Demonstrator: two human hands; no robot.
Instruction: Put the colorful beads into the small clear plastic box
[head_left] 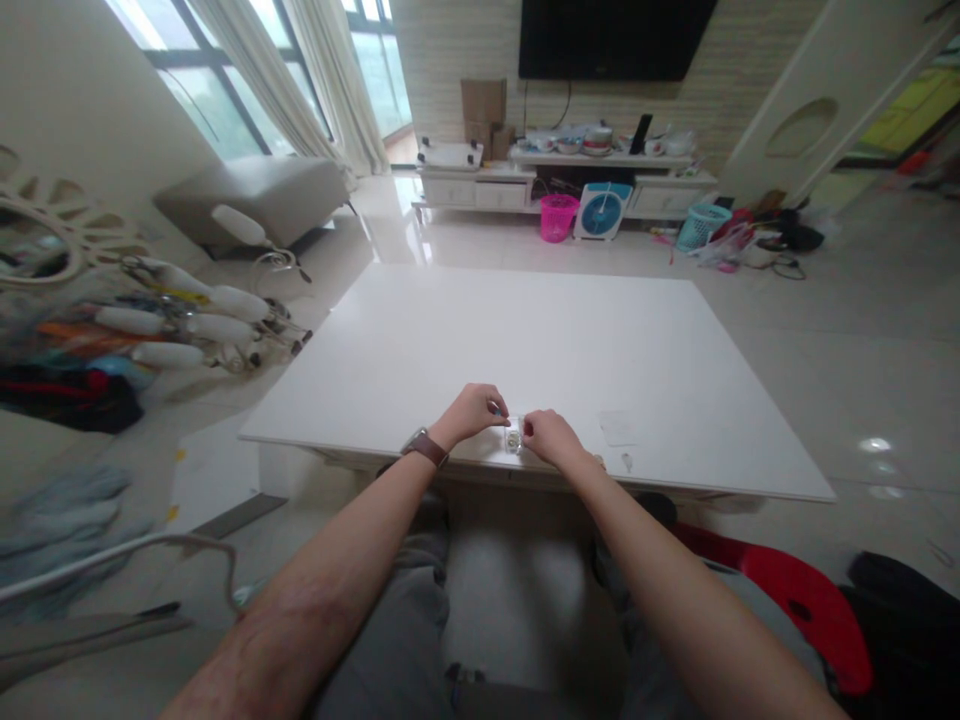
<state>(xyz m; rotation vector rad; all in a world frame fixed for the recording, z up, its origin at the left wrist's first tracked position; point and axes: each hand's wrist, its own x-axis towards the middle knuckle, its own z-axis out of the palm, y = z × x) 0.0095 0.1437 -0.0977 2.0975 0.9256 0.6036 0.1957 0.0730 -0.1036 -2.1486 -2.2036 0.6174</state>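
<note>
A glossy tiled floor spreads through a bright room, with a broad white desk in the middle. Nearest, the person's grey-clad legs are cut off by the bottom edge, and a red seat is partly covered by the right arm. At the desk's near edge, a small clear packet lies between the two hands; its contents are too small to make out, and whether it is a bag or a box I cannot tell. The left hand, a brown-strapped watch at its wrist, bends its fingers down beside the packet. The right hand is curled at the packet's other side. Both sets of fingers are drawn in, but I cannot tell whether either grip pinches the packet. To the right lie a faint pale sheet and a tiny unclear object. Farther back stand a pink basket and a blue fan, below a dark television cropped at the top.
</note>
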